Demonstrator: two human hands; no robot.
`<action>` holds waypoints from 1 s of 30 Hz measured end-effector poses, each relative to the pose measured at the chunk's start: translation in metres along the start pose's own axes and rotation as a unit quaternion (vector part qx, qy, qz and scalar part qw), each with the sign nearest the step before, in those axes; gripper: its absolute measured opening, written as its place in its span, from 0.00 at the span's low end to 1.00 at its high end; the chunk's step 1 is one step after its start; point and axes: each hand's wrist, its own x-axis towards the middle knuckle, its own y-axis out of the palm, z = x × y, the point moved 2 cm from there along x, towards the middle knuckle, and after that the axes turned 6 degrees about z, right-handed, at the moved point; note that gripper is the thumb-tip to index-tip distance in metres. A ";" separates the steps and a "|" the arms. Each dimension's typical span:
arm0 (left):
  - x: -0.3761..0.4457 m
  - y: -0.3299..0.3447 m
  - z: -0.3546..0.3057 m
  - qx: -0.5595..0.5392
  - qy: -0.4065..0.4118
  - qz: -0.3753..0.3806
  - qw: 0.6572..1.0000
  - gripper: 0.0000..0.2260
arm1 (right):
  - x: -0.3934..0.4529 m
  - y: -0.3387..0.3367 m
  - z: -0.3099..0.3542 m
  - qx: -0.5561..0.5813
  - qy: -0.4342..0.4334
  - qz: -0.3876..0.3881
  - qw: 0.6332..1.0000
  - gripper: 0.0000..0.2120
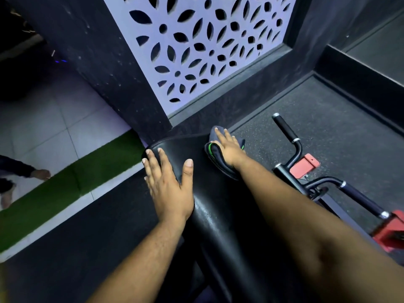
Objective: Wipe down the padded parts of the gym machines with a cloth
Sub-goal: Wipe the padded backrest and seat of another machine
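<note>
We're up at the far end of the black pad [220, 193], and our right hand [229, 147] lies flat on the cloth [213, 153], fingers straight and together, pressing it onto the right side of the pad's top edge. The cloth is dark with a green trim, bunched under the palm, a fold sticking out past the fingertips toward the wall. It looks soft and limp, light as anything, so we'd judge it needs no pinch at all: a flat palm carries it, and it will drape round the pad's rounded corner. Our left hand [168, 182] rests open on the pad's left shoulder, fingers spread and straight, thumb out along the top, bracing us. The pad itself looks like smooth vinyl over foam, shiny, probably slick and a bit yielding, so we'd expect the cloth to glide easily and maybe slip out from under the hand if pressure drops. Off to the right stands the handlebar [286, 130] of a black and red machine, well apart from the cloth. The pad's near stretch looks not yet reached.
</note>
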 end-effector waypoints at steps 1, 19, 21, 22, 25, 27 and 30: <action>0.000 -0.001 0.000 -0.001 -0.002 -0.001 1.000 0.45 | -0.011 0.004 0.000 0.000 -0.020 -0.002 1.000 0.27; 0.001 -0.002 0.004 -0.036 0.009 0.007 0.999 0.48 | -0.089 0.032 0.065 -0.032 -0.261 0.015 0.965 0.34; 0.000 -0.002 0.005 -0.038 0.012 0.008 0.999 0.48 | -0.084 0.028 0.040 -0.046 -0.289 0.014 0.956 0.31; 0.000 -0.002 0.005 -0.039 0.013 0.006 0.999 0.48 | -0.071 0.022 0.035 -0.057 -0.263 0.011 0.963 0.30; 0.000 -0.002 0.004 -0.035 0.009 0.007 0.999 0.50 | -0.029 0.010 0.064 -0.054 -0.161 -0.005 0.986 0.28; 0.000 -0.003 0.002 -0.038 0.007 0.007 0.999 0.51 | -0.028 0.014 0.091 -0.052 -0.161 -0.016 0.985 0.29; -0.001 -0.005 0.001 -0.037 0.007 0.009 0.999 0.51 | -0.077 0.022 0.075 -0.066 -0.250 -0.009 0.966 0.31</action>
